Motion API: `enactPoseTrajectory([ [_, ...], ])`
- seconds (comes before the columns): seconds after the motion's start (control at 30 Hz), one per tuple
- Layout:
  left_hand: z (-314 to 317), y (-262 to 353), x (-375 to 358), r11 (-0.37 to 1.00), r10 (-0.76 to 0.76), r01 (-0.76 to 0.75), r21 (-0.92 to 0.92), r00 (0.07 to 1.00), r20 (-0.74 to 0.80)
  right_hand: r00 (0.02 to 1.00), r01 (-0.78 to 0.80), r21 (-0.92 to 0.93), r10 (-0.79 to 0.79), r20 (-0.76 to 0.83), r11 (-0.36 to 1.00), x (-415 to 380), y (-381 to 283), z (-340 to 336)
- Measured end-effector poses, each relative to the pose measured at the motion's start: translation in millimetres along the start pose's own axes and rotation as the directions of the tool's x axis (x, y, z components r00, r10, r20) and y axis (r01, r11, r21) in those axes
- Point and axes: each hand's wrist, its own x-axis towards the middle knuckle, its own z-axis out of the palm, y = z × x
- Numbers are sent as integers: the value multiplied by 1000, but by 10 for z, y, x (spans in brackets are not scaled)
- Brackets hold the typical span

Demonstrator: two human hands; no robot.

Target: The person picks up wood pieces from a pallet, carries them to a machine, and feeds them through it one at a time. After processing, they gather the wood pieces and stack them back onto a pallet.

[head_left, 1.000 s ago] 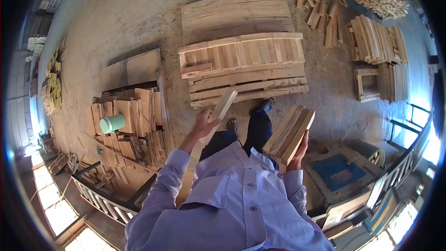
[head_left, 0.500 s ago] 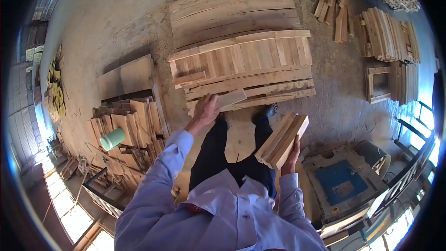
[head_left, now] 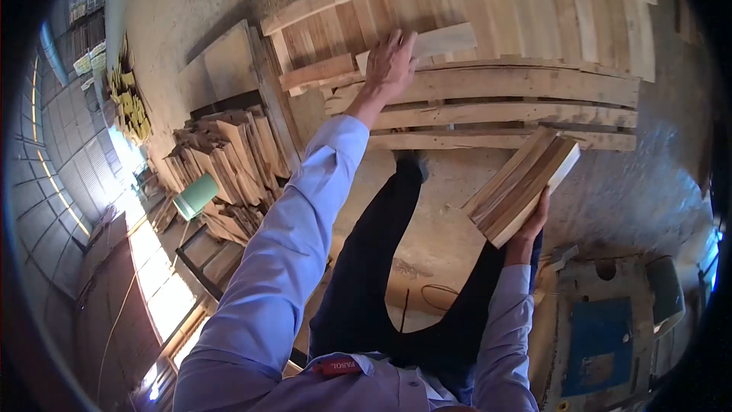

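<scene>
My left hand [head_left: 391, 65] reaches out and grips one end of a short, pale wooden board [head_left: 446, 40]. That board lies along the front edge of a row of boards [head_left: 526, 15] set side by side on a slatted wooden pallet [head_left: 518, 116]. Just left of my left hand, a browner board [head_left: 316, 72] lies along the same edge. Held at my right side is a bundle of short wooden boards [head_left: 522, 183], with my right hand [head_left: 535, 221] closed around its outer side. Most of the right fingers are hidden by the bundle.
To the left stands a stack of wood offcuts [head_left: 229, 156] with a green cylindrical container [head_left: 196, 197] at its front. A wide panel [head_left: 221, 65] lies behind it. A machine table with a blue plate [head_left: 598, 347] is near my right side.
My left hand has moved forward with its board and laid it on the front edge of the board row. I have come closer to the pallet; the right hand still holds its bundle.
</scene>
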Motion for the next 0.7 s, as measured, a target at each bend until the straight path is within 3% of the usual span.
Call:
enactPoseTrajectory([
  [0.07,58,-43,56,999,35,-35,-12,999,13,998,47,-66,-49,-40,997,57,-83,155],
  [0.2,90,-150,73,996,91,-90,25,996,-25,997,61,25,-62,54,998,99,-184,231],
  [0.37,-10,-162,23,998,56,-56,-4,996,69,995,62,67,-67,75,996,228,-138,233],
  [0.47,-172,213,-43,994,102,-99,39,993,-64,995,51,98,-60,84,994,241,-133,347],
  [0.53,-92,500,-229,988,108,-107,-108,994,2,993,28,142,-43,108,989,343,-74,267],
  [0.57,-136,743,-293,953,49,29,-301,968,247,995,28,173,-45,93,985,322,-67,316],
  [0.6,-175,1007,-390,876,36,207,-435,872,488,985,47,193,-77,152,980,350,-52,307],
  [0.67,-34,1422,-728,456,77,555,-696,755,651,982,-63,305,4,188,950,368,-36,360],
  [0.7,-28,1567,-831,415,84,544,-729,775,626,979,-62,319,-4,204,946,484,52,256],
])
